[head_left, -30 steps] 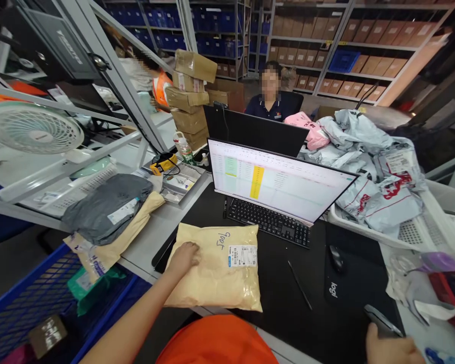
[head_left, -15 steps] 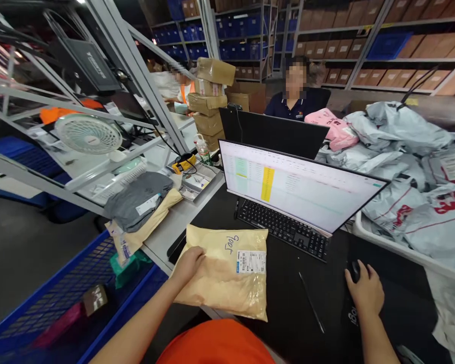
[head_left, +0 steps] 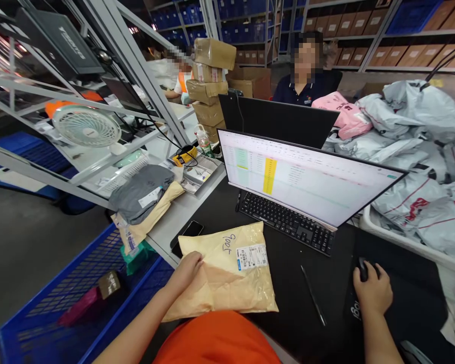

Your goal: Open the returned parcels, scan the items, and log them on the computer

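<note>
A yellow padded mailer (head_left: 223,283) lies on the black desk in front of me, "9005" handwritten on it beside a white shipping label (head_left: 252,257). My left hand (head_left: 188,270) grips its upper left part, fingers closed on the paper. Over at the right, my right hand (head_left: 375,290) is wrapped over a black computer mouse (head_left: 363,269) on the mouse pad (head_left: 405,303). Between the mailer and the pad lies a pen (head_left: 313,296). A phone (head_left: 193,228) shows just behind the mailer's top left corner.
A monitor (head_left: 296,174) and keyboard (head_left: 284,222) stand ahead. Grey parcel bags (head_left: 405,146) fill a white basket (head_left: 405,240) at right. A blue crate (head_left: 60,308) sits low at left; grey and yellow packages (head_left: 142,192) overhang the desk edge. A person (head_left: 303,76) sits opposite.
The mailer has turned slightly and slid toward me with my left hand on it, exposing the phone behind it. My right hand stays on the mouse. The view has shifted a little.
</note>
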`<state>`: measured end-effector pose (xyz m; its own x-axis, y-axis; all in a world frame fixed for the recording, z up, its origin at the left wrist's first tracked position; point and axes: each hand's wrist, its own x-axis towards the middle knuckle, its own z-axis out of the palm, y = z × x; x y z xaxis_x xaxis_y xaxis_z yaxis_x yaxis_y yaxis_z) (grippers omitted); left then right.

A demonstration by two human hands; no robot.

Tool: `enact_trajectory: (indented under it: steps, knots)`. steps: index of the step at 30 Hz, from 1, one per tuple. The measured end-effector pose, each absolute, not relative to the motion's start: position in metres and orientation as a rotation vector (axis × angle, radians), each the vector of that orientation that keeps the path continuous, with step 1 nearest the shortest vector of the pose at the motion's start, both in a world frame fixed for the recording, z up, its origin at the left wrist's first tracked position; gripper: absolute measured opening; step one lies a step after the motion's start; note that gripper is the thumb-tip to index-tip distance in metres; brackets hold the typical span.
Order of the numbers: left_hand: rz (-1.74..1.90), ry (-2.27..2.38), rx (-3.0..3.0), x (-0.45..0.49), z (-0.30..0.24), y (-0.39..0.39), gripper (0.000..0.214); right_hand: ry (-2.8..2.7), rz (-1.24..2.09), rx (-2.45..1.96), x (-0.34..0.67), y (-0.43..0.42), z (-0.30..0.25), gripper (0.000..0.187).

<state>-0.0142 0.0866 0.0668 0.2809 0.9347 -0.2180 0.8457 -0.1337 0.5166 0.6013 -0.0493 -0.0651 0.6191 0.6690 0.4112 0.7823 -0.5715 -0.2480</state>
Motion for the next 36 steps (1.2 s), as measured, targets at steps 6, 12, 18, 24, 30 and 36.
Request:
enact_trajectory:
  steps: [6, 12, 18, 24, 30, 36]
  knots:
    - [0.251, 1.916, 2.178, -0.032, 0.052, 0.059, 0.036, -1.112, -0.356, -2.451, 0.599, -0.05, -0.062, 0.046]
    - [0.124, 2.098, 1.958, -0.049, 0.027, 0.034, 0.057, -1.129, -0.39, -2.44, 0.602, -0.049, -0.067, 0.044]
    - [0.213, 2.103, 1.881, -0.058, 0.016, 0.027, 0.069, -1.124, -0.453, -2.399, 0.606, -0.049, -0.072, 0.047]
    - [0.299, 2.187, 1.496, -0.073, -0.001, 0.007, 0.075, -1.092, -0.528, -2.332, 0.594, -0.05, -0.06, 0.064]
    - [0.383, 2.062, 1.375, -0.076, 0.01, -0.011, 0.046, -1.172, -0.264, -2.319, 0.507, -0.084, -0.043, 0.047]
    - [0.453, 2.062, 1.546, -0.075, 0.029, -0.008, 0.044, -1.335, 0.153, -2.52, 0.424, -0.108, -0.041, 0.063]
